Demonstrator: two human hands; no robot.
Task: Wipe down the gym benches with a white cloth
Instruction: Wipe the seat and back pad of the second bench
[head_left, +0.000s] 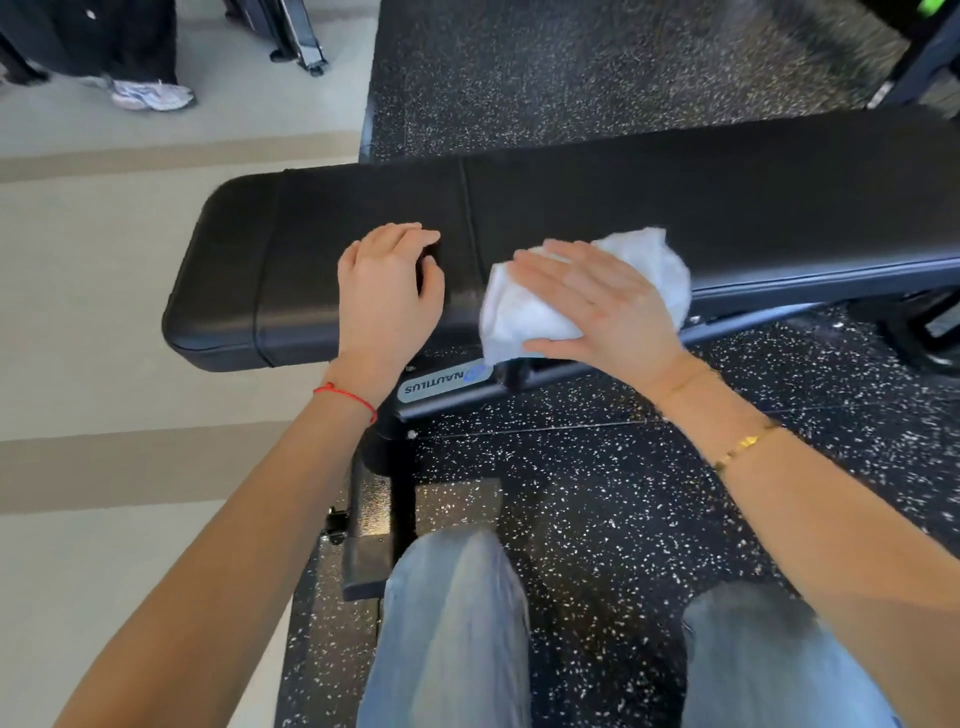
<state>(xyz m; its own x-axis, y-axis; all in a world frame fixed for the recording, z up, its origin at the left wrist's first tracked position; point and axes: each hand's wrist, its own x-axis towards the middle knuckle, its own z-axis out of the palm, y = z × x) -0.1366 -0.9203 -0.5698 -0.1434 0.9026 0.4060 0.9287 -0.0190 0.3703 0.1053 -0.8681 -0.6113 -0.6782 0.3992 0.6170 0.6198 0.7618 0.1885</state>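
Note:
A black padded gym bench (675, 208) runs from the left centre to the right edge. A crumpled white cloth (524, 317) lies on its near edge, partly hanging over the side. My right hand (597, 306) presses flat on the cloth with straight fingers. My left hand (387, 291) rests on the pad to the left of the cloth, its fingers curled with the tips on the surface, holding nothing.
The bench frame (447, 384) with a Nautilus label and a steel foot (363, 561) stands close to my knees. Speckled black rubber flooring (597, 67) lies beyond; pale floor (104, 291) on the left. Another person's shoe (153, 95) and equipment wheels (306, 57) are at the top left.

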